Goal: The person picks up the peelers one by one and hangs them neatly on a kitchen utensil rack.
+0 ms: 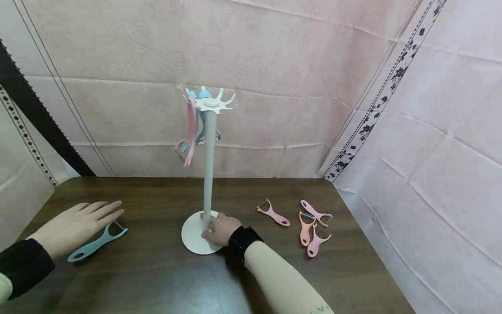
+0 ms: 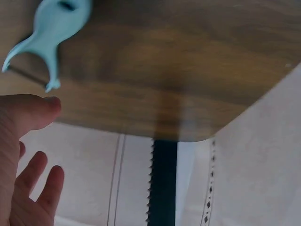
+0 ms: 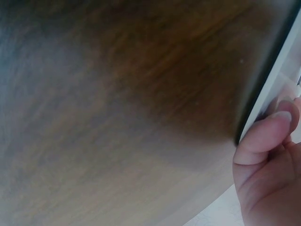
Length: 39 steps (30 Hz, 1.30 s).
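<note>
A white rack (image 1: 209, 161) with a round base (image 1: 193, 237) and curved hooks on top stands upright on the table. My right hand (image 1: 225, 230) grips the foot of its pole, thumb in front and a fingertip showing behind. In the right wrist view the thumb (image 3: 268, 136) lies over the rim of the base. A pink peeler (image 1: 191, 126) and blue peelers (image 1: 203, 124) hang from the hooks on the left side, partly overlapping. With fingers outstretched, my left hand (image 1: 82, 226) hovers beside a blue peeler (image 2: 54, 28) lying on the table; nothing is held in it.
Right of the rack lies a pink peeler (image 1: 274, 213) by itself. Farther right, an orange peeler (image 1: 305, 231) is grouped with two pink peelers, one behind (image 1: 315, 212) and one in front (image 1: 315, 245). Pale cloth (image 1: 255, 52) hangs behind the brown table (image 1: 157, 279).
</note>
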{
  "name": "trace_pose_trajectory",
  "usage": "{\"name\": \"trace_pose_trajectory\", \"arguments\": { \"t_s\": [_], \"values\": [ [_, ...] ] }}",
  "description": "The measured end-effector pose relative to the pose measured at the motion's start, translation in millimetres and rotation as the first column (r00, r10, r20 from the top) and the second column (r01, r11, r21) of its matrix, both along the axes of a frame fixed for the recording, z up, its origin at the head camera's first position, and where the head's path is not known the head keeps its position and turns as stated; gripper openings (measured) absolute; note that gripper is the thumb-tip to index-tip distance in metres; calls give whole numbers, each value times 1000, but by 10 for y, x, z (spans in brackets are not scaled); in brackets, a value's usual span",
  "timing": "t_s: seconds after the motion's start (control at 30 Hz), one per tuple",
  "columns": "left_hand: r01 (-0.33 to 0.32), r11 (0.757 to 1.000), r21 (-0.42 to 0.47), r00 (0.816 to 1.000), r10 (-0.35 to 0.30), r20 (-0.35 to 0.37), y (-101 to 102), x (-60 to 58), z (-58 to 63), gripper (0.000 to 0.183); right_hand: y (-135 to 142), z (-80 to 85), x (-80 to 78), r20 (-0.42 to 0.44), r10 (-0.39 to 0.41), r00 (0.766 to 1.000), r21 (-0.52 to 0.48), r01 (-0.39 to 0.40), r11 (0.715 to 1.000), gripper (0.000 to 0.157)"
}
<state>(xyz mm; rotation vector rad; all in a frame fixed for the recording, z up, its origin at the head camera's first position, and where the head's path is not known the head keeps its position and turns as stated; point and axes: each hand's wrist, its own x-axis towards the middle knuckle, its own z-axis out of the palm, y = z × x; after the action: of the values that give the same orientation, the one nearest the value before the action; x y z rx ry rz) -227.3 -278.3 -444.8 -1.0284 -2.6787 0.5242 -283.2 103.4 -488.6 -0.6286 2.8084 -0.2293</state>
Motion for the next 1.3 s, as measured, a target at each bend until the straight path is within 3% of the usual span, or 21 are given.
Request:
{"name": "trace_pose_trajectory", "arguments": {
  "t_s": [0.2, 0.43, 0.87, 1.2, 1.3],
  "values": [
    [47, 999, -18, 999, -47, -3, -83, 16, -110, 89, 12, 44, -2, 1, 2, 1000, -9, -1, 1000, 59],
    [49, 999, 6, 999, -49, 22, -50, 64, -225, 73, 5, 25, 8, -3, 11, 1000, -10, -11, 1000, 59],
    [57, 997, 49, 998, -59, 38, 85, 138, -298, 58, 19, 84, 36, -30, 48, 998, 4, -48, 999, 60],
    [-72, 995, 62, 988, 62, 142, 101, 110, -352, 46, 19, 41, -6, -5, 38, 999, -1, -38, 999, 60],
    [-111, 993, 45, 983, 103, 150, 55, 111, -383, 55, 27, 24, -12, -17, 40, 999, 6, -39, 999, 60]
  ]
}}
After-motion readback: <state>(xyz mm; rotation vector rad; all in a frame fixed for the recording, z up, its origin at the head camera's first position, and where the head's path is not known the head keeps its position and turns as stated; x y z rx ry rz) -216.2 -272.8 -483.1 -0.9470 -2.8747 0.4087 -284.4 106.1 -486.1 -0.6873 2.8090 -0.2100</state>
